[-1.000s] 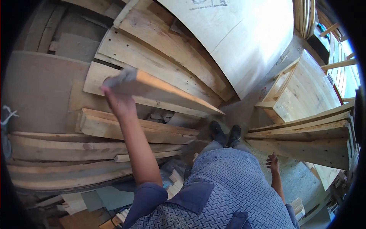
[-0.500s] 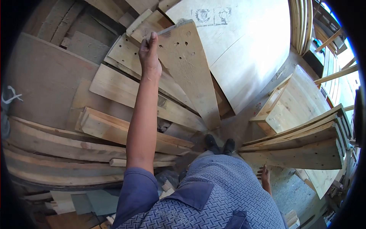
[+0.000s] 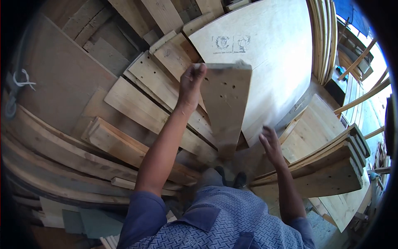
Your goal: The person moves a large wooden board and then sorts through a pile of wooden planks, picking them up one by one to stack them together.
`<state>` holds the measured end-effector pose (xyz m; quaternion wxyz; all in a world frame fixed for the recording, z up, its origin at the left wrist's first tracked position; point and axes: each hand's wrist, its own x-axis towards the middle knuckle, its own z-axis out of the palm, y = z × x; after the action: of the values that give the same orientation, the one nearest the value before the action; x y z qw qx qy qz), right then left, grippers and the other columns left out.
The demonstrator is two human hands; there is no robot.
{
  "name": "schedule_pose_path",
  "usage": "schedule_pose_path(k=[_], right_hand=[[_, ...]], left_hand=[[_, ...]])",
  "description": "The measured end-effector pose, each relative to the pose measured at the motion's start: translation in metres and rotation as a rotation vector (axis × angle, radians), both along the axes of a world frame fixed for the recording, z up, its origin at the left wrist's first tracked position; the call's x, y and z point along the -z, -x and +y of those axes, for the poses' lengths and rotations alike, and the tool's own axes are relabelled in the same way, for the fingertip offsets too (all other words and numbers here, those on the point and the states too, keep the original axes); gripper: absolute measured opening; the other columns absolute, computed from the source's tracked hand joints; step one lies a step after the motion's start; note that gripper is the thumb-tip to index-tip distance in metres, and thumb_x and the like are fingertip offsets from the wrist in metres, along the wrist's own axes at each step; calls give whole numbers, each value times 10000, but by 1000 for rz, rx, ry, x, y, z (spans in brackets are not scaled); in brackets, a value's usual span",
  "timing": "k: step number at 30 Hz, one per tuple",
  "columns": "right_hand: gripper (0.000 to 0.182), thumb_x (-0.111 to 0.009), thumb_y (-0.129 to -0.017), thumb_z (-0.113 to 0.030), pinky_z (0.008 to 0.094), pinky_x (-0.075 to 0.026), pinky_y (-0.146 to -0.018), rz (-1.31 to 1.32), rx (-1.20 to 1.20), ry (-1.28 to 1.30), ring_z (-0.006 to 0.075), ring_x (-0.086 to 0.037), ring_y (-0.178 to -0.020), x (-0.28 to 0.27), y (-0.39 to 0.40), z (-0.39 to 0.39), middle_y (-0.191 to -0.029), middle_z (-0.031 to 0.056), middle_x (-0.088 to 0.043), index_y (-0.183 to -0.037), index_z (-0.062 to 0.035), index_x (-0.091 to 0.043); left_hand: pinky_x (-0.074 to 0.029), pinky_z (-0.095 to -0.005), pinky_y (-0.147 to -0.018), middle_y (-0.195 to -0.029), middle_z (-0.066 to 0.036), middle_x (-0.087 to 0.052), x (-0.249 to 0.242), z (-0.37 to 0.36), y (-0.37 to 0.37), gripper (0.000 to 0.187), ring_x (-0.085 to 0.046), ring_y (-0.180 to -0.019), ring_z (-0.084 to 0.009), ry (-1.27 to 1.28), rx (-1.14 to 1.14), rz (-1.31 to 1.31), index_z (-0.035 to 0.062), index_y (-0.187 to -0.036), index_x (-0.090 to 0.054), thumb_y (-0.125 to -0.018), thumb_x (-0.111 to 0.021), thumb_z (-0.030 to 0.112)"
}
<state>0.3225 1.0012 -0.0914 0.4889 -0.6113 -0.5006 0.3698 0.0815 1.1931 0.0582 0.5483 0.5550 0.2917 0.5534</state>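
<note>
A wooden board (image 3: 226, 97) with several dark holes near its top end stands upright in front of me. My left hand (image 3: 193, 79) grips the board's upper left corner, thumb over the edge. Bits of dust or shavings lie on the top end. To the right, my right hand (image 3: 270, 141) is raised beside the board without touching it, its fingers apart and slightly blurred. Behind the board is a large pale plywood sheet (image 3: 269, 45) with printed stamps. Other planks (image 3: 137, 103) lean fanned out on the left.
Long boards (image 3: 62, 162) are stacked at the lower left. On the right stand a bundle of thick boards (image 3: 327, 170) and a wooden panel (image 3: 313, 128). Thin curved strips (image 3: 325, 37) lean at the back right. A white tie (image 3: 24, 81) hangs at far left.
The board has swung more upright and shifted right with my left hand. My right hand has risen from beside my hip toward the board. The view has shifted somewhat.
</note>
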Motion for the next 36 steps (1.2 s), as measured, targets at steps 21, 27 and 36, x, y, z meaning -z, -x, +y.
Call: schedule_pose_path(k=[21,27,36], right_hand=[[471,-444,-994,-431,285,-399,-872,124,875,-490,124,-495,-971,-116,26,-41,-1081,46,-563,-1180,-4,-513],[384,-475,-992,-402,251,-416,-754,75,1091,-636,75,-485,-853,-146,5,-98,-947,-2,-562,-1060,-35,-565],[436,-524,-965,-420,221,-446,-687,3,1163,-610,57,-523,-797,-165,0,-151,-907,7,-598,-1093,-8,-594]], left_hand=[[-394,-422,-997,-1211,-169,-574,43,70,320,400,-525,-1145,-323,-642,-1006,998,8,-1167,-585,-864,-678,252],[-361,-466,-1028,-1272,-194,-532,90,99,419,559,-478,-1195,-362,-860,-1289,1346,32,-1275,-527,-862,-659,384],[-379,-462,-1007,-1271,-196,-525,89,103,403,541,-487,-1184,-363,-793,-1411,1354,25,-1269,-529,-877,-635,382]])
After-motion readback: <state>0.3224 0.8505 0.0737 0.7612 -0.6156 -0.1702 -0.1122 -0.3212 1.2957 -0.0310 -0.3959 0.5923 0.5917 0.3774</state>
